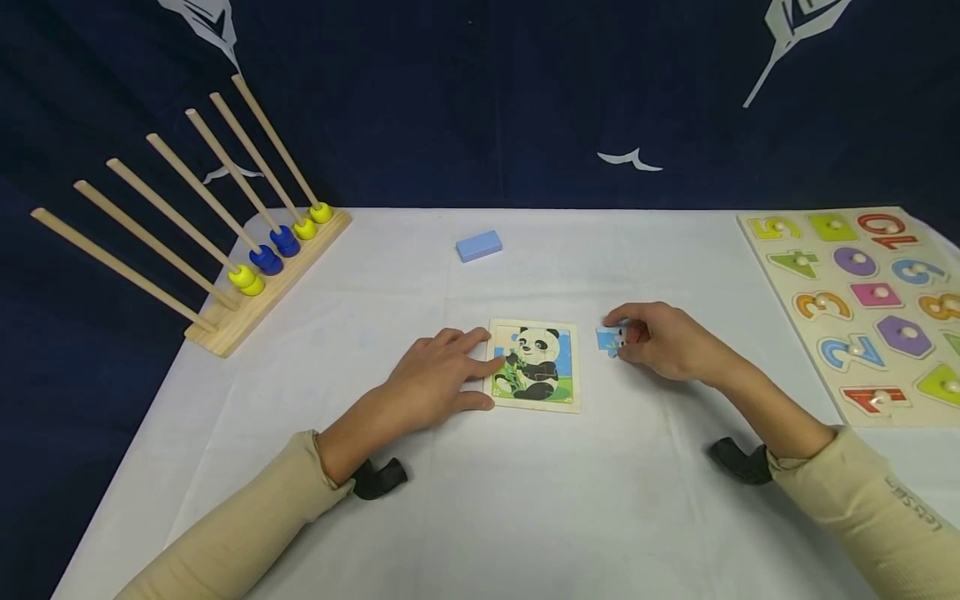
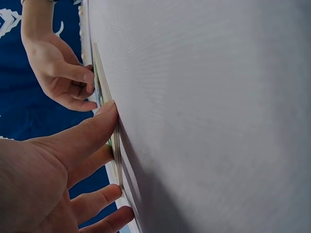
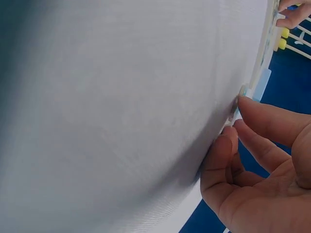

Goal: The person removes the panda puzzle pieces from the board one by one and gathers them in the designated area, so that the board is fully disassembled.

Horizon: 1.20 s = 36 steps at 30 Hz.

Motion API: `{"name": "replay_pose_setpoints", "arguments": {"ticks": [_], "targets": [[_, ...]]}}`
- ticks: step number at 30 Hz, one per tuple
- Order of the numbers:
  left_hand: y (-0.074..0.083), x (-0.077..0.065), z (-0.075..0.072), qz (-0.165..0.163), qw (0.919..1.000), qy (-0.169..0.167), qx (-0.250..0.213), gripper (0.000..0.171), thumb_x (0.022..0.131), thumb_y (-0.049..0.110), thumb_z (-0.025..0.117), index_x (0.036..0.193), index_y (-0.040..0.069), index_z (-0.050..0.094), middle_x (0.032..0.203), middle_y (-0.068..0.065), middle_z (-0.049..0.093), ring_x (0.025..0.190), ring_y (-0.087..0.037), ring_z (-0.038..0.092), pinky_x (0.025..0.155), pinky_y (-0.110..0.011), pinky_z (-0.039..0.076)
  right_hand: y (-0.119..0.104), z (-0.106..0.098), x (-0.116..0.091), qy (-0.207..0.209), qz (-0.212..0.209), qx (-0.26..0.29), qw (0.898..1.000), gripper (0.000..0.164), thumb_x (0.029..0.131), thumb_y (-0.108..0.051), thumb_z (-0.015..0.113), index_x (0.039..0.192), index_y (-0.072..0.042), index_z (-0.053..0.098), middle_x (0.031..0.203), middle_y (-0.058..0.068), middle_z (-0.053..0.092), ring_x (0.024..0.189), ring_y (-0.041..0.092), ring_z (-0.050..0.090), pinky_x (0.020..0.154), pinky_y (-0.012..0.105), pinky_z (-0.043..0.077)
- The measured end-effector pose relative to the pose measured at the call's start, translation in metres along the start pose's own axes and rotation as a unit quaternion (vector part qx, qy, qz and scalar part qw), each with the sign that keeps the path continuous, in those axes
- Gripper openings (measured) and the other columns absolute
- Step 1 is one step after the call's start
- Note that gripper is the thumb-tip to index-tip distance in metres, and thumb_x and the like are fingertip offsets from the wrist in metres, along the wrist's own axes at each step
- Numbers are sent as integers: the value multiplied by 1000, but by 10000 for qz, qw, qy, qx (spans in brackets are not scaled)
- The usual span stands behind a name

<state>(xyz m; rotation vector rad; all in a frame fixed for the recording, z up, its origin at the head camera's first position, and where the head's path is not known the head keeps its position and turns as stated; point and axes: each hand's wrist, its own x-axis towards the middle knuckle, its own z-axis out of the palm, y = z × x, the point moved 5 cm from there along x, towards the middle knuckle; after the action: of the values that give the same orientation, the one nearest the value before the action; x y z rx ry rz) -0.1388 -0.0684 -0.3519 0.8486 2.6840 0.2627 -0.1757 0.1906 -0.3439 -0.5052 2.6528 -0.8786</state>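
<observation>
A square wooden panda puzzle (image 1: 536, 367) lies flat in the middle of the white table. My left hand (image 1: 438, 379) rests at its left side, fingers spread, with fingertips on the frame and one reaching over the picture. In the left wrist view the thumb (image 2: 108, 108) touches the puzzle's edge. To the right of the puzzle, my right hand (image 1: 663, 340) pinches a small light-blue puzzle piece (image 1: 609, 340) with a reddish patch, close over the table. Fingers partly hide that piece, and its edge (image 3: 236, 112) shows by the thumb in the right wrist view.
A blue block (image 1: 479, 246) lies behind the puzzle. On the left stands a wooden peg rack (image 1: 281, 287) with tall rods and yellow and blue beads. A number and shape board (image 1: 847, 308) lies at the right edge. Dark cloth hangs behind the table.
</observation>
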Motion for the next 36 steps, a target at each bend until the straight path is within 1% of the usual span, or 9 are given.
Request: {"name": "replay_pose_setpoints", "arguments": {"ticks": [4,7,10,14,17,20,26,30,36], "targets": [[0,0,0,8,10000,3,21,58,89,43,72,142,25,55,153,-6,36,133,-28,38,100,-51,37,-7,-6,-1,73,-46,222,9997,33,88,1,68,121,2,63,81,5,54,73,21,47,66,30,38],[0,0,-1,-1,10000,-14,48,58,89,43,71,142,26,55,153,-5,36,133,-27,38,100,-51,37,-17,-7,1,134,-194,377,9990,31,90,-1,67,121,0,65,81,5,53,76,21,46,68,31,37],[0,0,-2,-14,10000,-34,67,58,89,44,71,142,26,55,153,-5,36,133,-27,38,99,-50,37,-29,-2,6,106,-395,443,9982,30,90,-2,68,120,-1,66,83,5,53,78,21,46,71,33,37],[0,2,-3,-30,9999,-68,87,58,89,44,71,142,26,55,154,-6,35,133,-28,38,100,-50,38,-45,12,15,-6,-645,469,9968,30,89,0,68,119,0,66,84,5,53,79,22,46,73,37,38],[0,3,-4,-28,9999,-94,97,58,89,45,70,142,27,55,154,-5,35,132,-27,38,100,-50,38,-56,22,24,-68,-756,378,9964,30,88,-1,69,118,0,67,83,6,53,77,22,46,72,38,38],[0,2,-4,4,9999,-93,85,58,89,45,70,142,27,55,153,-5,35,132,-27,38,99,-50,38,-65,31,31,-164,-752,215,9968,31,88,-3,70,119,-3,67,83,6,52,77,22,46,71,37,37],[-1,2,-3,55,9999,-100,124,57,90,46,69,142,28,54,153,-4,36,132,-27,38,99,-50,38,-74,45,43,-518,-677,-274,9960,38,89,-4,70,126,-4,65,86,7,51,79,21,46,69,34,37],[-1,2,-2,35,9999,-115,122,57,90,46,69,142,28,55,153,-4,35,132,-27,38,99,-50,38,-77,50,47,-656,-645,-533,9943,40,88,-2,70,128,0,64,87,8,52,79,22,47,70,34,39],[-2,1,-1,-10,9998,-129,176,57,90,47,69,142,29,55,153,-4,35,132,-27,38,98,-50,39,-79,51,47,-609,-526,-653,9946,38,87,-4,72,124,1,66,92,10,56,83,23,49,74,36,41]]}}
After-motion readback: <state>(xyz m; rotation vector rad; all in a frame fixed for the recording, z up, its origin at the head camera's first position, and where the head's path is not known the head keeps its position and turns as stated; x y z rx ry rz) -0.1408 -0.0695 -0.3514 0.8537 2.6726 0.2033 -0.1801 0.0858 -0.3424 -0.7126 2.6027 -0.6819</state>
